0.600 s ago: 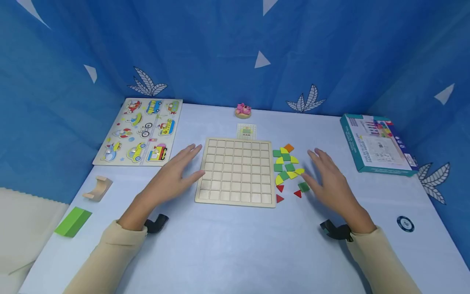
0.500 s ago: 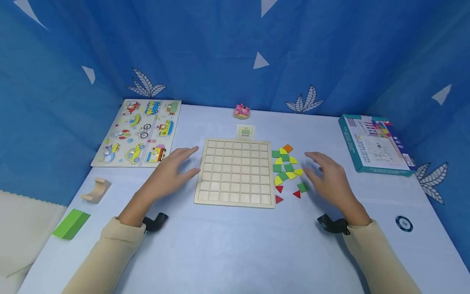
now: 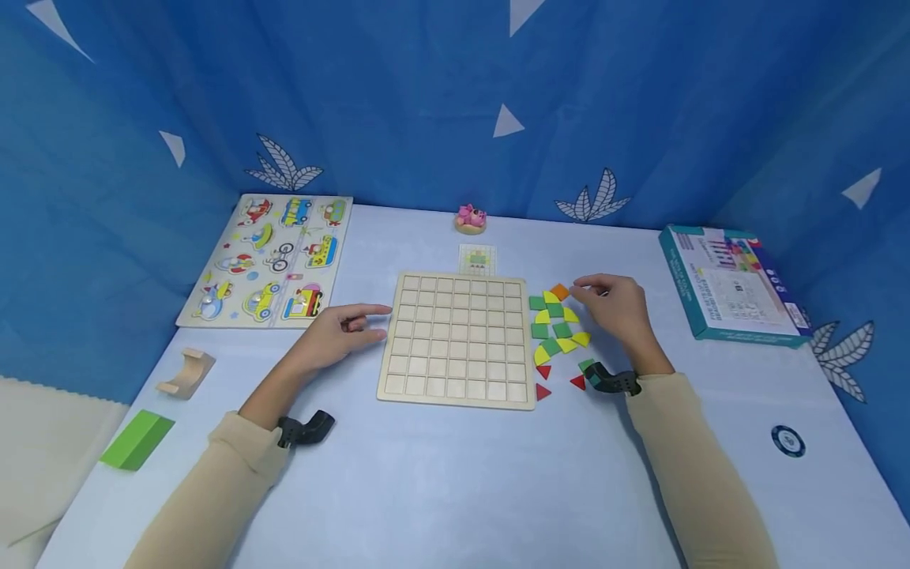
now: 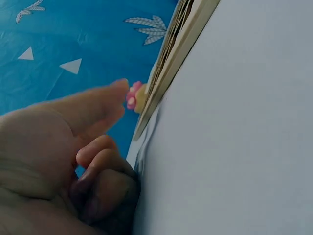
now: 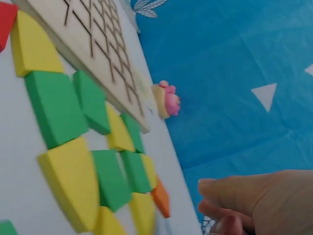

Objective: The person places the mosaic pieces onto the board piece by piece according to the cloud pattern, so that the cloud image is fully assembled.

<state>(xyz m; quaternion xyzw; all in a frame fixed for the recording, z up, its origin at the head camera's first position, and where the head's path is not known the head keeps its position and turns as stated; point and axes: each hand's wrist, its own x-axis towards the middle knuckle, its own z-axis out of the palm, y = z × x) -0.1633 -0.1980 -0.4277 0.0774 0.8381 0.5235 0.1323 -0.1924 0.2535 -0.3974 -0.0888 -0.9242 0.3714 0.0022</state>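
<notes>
- The small orange square wooden tile (image 3: 559,292) lies at the far end of the cluster of green, yellow and red wooden tiles (image 3: 557,332), just beside the right edge of the pale wooden grid board (image 3: 458,337) on the light blue table (image 3: 455,474).
- The right hand (image 3: 611,310) hovers with loosely curled fingers, its fingertips (image 3: 577,285) just beside the orange tile; whether they touch it I cannot tell, and nothing is visibly held.
- The left hand (image 3: 340,328) lies on the table by the board's left edge, forefinger stretched toward it, gripping nothing.
- Writing: the teal cardboard box (image 3: 731,283) at the right bears print too small to read; the small pattern card (image 3: 477,258) beyond the board shows a picture only.
- Since half a second ago the right hand has moved away from the red triangles and up toward the orange tile; the left has settled lower beside the board. The tiles lie as before.
- Open room: bare table spreads in front of the board and between the tiles and the box.
- Further off: the vehicle peg puzzle (image 3: 273,261), a pink toy figure (image 3: 471,218), a curved wooden block (image 3: 186,374), a green wedge block (image 3: 137,439) and a round dark disc (image 3: 787,440).
</notes>
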